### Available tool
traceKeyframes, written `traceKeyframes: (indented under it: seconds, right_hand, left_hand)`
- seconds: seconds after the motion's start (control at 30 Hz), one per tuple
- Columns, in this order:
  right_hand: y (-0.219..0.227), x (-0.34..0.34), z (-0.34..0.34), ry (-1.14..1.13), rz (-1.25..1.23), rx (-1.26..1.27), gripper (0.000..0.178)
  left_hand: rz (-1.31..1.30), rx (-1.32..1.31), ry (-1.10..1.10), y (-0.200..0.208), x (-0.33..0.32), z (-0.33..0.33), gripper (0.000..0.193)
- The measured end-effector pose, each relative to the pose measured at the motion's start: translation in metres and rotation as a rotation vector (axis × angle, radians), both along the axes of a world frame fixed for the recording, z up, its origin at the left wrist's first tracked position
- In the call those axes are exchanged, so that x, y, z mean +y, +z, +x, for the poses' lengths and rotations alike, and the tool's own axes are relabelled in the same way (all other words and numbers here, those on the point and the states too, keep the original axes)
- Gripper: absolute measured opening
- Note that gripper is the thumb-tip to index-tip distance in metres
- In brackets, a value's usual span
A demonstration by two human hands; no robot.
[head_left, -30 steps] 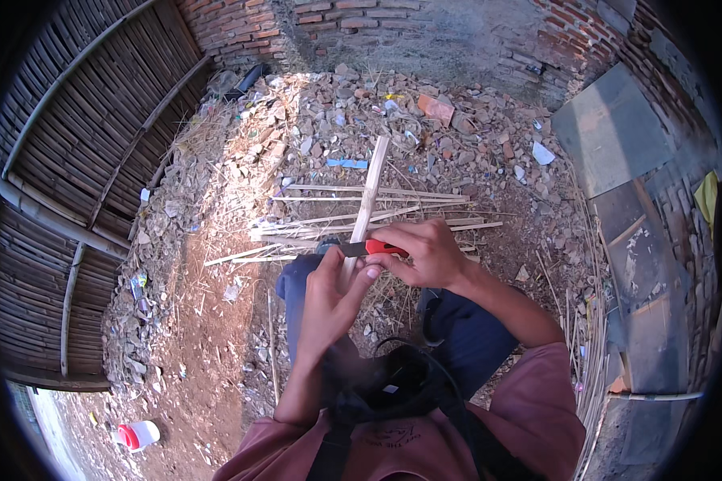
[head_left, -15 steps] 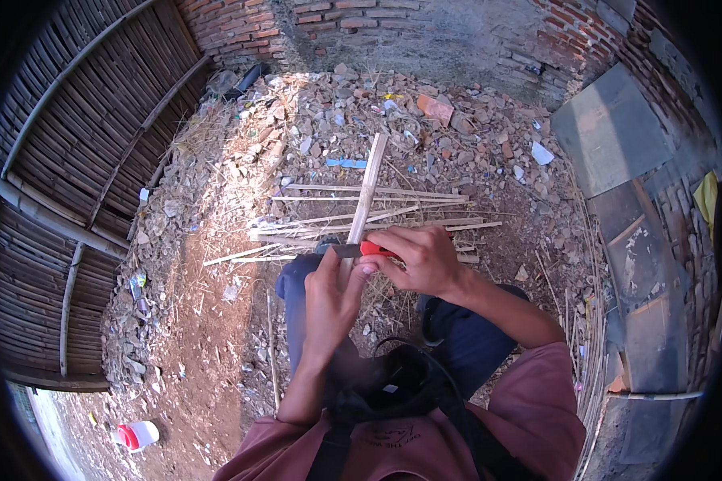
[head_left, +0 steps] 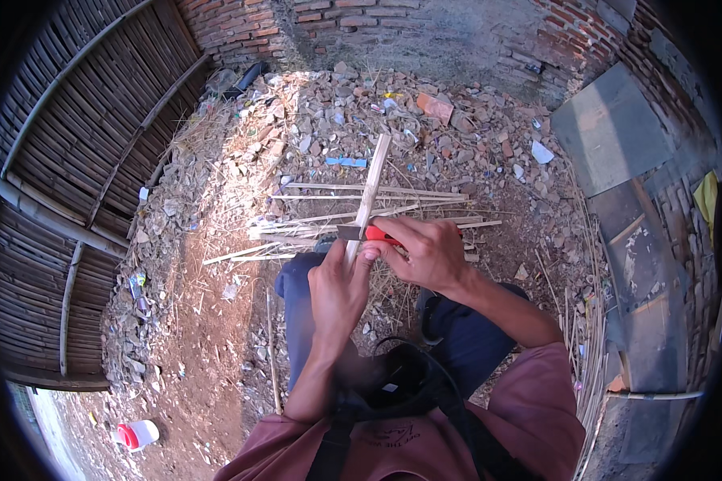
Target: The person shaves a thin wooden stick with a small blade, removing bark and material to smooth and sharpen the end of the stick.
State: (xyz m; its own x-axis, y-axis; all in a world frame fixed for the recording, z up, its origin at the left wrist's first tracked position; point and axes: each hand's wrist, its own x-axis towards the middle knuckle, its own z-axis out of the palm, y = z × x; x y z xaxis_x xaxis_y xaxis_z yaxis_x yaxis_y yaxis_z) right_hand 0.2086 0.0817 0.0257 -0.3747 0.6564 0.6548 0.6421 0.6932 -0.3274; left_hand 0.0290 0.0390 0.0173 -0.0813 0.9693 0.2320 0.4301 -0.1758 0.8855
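A pale bamboo strip slants up and away from me in front of my knees. Its near end is in my left hand, with the fingers closed round it. My right hand grips the red handle of a knife. The dark blade lies crosswise on the strip, just beyond my left fingers. My right thumb is close to the left one at the strip's edge.
Several split bamboo strips lie across the ground beyond my knees. Rubble covers the ground up to a brick wall. A bamboo-slat wall stands left, panels lean right. A red-and-white container lies lower left.
My right hand and the knife have moved a little farther up the strip. My left hand has shifted slightly right, still on the strip.
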Motion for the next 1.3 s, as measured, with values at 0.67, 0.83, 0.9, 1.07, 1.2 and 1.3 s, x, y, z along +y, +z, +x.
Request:
traceKeyframes:
  seconds: [0.67,0.83,0.9,1.07,1.2,1.3]
  right_hand:
    - [0.011,0.02,0.01,-0.033,0.175,0.042,0.032]
    - [0.017,0.019,0.016,-0.118,0.356,-0.14,0.031]
    - [0.018,0.026,0.022,-0.273,0.351,-0.126,0.031]
    - [0.057,0.045,0.067,-0.403,-0.075,0.294,0.031]
    - [0.031,0.025,0.045,-0.204,-0.187,0.207,0.029]
    - [0.018,0.018,0.023,0.032,-0.218,0.183,0.029]
  left_hand:
    - [-0.047,0.092,-0.05,0.018,-0.01,-0.018,0.039]
    - [0.0,0.114,-0.052,0.015,-0.012,-0.018,0.036]
    - [0.0,0.172,-0.063,0.008,-0.017,-0.024,0.035]
    - [-0.026,0.282,-0.09,-0.009,-0.026,-0.036,0.032]
    - [-0.055,0.108,-0.014,0.0,-0.019,-0.031,0.032]
    - [-0.069,0.092,-0.008,0.005,-0.017,-0.029,0.031]
